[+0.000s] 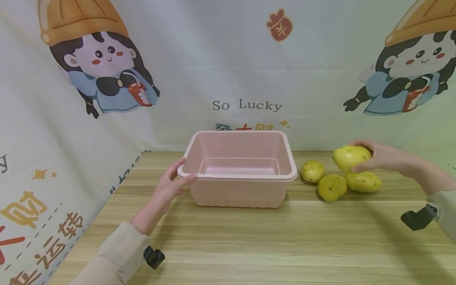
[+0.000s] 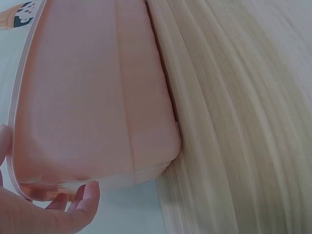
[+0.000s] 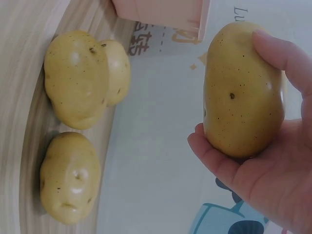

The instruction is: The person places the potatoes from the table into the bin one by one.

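Observation:
A pink plastic basin (image 1: 238, 194) stands upright on the wooden table, and no contents show inside it. My left hand (image 1: 167, 190) holds its near left corner, thumb over the front rim and fingers at the side; the left wrist view shows fingers (image 2: 87, 207) curled beneath the rim. To the right, my right hand (image 1: 386, 158) grips a yellow potato (image 3: 241, 92) between thumb and fingers, raised off the table. Below it lie three more potatoes: a small one (image 1: 312, 171) nearest the basin, a rounded one (image 1: 332, 188) in front, and a longer one (image 1: 364, 182) rightmost.
Behind the wooden tabletop (image 1: 249, 245) hangs a pale cloth (image 1: 199, 79) printed with cartoon figures and lettering. The cloth also runs along the table's left side. A small black device (image 1: 154, 257) sits at the left cuff, another (image 1: 419, 217) at the right.

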The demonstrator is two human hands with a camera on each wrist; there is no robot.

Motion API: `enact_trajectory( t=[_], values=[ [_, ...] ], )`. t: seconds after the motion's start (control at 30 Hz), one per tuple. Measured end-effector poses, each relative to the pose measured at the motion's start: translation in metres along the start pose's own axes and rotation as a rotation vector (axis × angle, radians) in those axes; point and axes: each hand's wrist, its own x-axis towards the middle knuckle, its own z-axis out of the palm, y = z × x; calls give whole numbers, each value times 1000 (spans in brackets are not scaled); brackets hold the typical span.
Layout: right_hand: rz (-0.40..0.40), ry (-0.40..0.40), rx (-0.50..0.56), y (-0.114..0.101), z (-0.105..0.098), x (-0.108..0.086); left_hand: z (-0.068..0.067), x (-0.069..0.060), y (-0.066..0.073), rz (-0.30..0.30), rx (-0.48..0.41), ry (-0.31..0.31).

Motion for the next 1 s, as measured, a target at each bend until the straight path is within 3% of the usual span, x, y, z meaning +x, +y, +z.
enact_trajectory(
  t=[1.0],
  values=[
    [-26,19,-12,-26,-14,14,1,1,-1,6,-7,24]
  ],
)
